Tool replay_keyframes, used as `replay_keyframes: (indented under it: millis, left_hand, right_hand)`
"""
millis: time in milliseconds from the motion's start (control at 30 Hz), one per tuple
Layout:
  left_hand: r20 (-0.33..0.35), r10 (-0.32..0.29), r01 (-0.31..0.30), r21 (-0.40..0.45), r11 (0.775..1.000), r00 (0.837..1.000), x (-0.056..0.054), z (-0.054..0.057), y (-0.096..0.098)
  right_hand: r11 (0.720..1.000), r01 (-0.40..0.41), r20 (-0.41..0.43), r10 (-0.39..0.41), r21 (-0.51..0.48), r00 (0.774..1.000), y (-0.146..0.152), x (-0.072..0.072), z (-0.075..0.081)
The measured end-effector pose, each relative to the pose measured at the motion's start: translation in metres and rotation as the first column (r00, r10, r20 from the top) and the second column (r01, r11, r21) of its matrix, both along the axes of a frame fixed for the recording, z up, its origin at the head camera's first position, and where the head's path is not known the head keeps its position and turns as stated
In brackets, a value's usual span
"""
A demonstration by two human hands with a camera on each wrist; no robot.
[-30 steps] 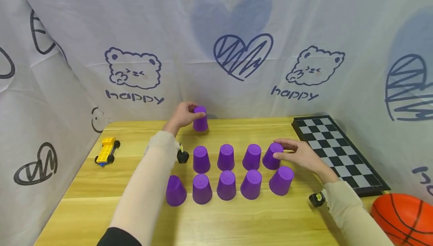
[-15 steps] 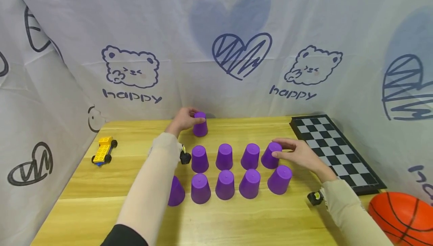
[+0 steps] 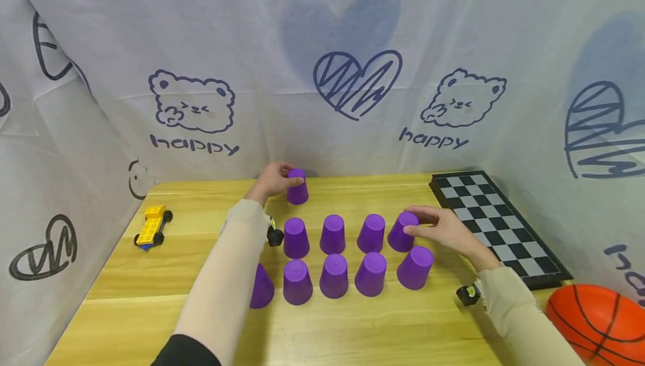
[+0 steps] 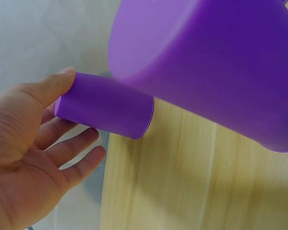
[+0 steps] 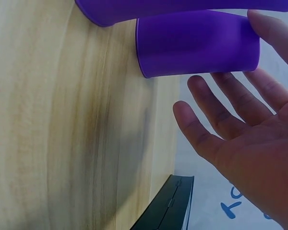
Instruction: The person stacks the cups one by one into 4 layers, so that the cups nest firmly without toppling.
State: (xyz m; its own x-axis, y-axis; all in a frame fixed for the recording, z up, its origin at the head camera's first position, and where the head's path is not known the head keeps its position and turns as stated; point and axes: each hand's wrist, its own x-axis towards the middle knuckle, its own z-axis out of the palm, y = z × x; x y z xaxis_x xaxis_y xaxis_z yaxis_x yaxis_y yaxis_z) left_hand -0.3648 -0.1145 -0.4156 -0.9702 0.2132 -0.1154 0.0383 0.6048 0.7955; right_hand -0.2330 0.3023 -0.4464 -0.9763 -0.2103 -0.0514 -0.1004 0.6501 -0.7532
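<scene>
At the back of the table, my left hand (image 3: 272,181) pinches an upside-down purple cup (image 3: 298,189) between thumb and fingers. In the left wrist view, the thumb lies by that cup's (image 4: 105,104) base, with its rim at or just over the wood. My right hand (image 3: 447,233) pinches another inverted purple cup (image 3: 401,234), the rightmost of the middle row. The right wrist view shows this cup (image 5: 201,44) with the thumb at its base. Several more purple cups (image 3: 334,276) stand upside down in two rows. My left sleeve partly hides the front-left cup (image 3: 262,289).
A yellow toy car (image 3: 153,226) stands at the table's left. A black-and-white checkerboard (image 3: 496,220) lies at the right, beyond my right hand. An orange bowl with basketball lines (image 3: 599,324) sits at the front right. A printed white cloth (image 3: 302,120) hangs behind the table.
My left hand has brought its cup slightly down and toward me at the back of the table. The right hand keeps its hold on its cup. The head view has shifted slightly.
</scene>
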Motion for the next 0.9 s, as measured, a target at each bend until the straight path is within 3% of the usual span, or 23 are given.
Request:
replay_keyframes:
  millis: [567, 900]
  left_hand:
    - [0.023, 0.002, -0.002, -0.010, 1.000, 1.000, -0.004, -0.003, 0.000]
    - [0.004, -0.034, 0.034, -0.025, 0.999, 0.999, 0.003, 0.007, -0.004]
  right_hand:
    - [1.000, -0.005, -0.027, 0.005, 0.013, 1.000, 0.003, -0.002, 0.008]
    - [1.000, 0.018, -0.018, -0.018, 0.020, 1.000, 0.003, -0.011, 0.031]
